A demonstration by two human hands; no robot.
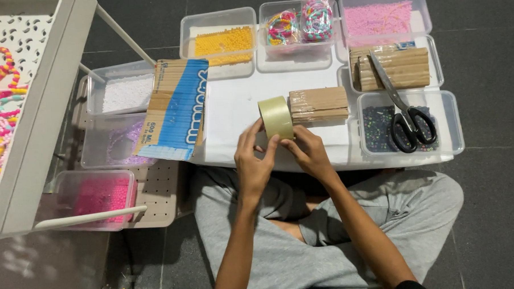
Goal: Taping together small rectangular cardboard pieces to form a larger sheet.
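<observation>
Together, our hands hold a tape roll (pixel 276 117) upright above the near part of the white table (pixel 233 105), over our lap. Our left hand (pixel 253 159) is curled, its fingertips (pixel 274 143) pressed against the roll's lower edge and the thumb beside them. Our right hand (pixel 307 149) is also curled, fingers closed on the roll's right side from below. Just behind the roll, touching or nearly so, lies a cardboard bundle (pixel 319 104). To the left a blue-and-tan carton sheet (pixel 176 110) leans across the table edge. On the right, scissors (pixel 402 108) rest across two tubs, one holding more cardboard (pixel 405 65), the other dark beads (pixel 379 126). Farther back stand tubs of yellow beads (pixel 224 42), bracelets (pixel 301 20) and pink beads (pixel 378 15).
</observation>
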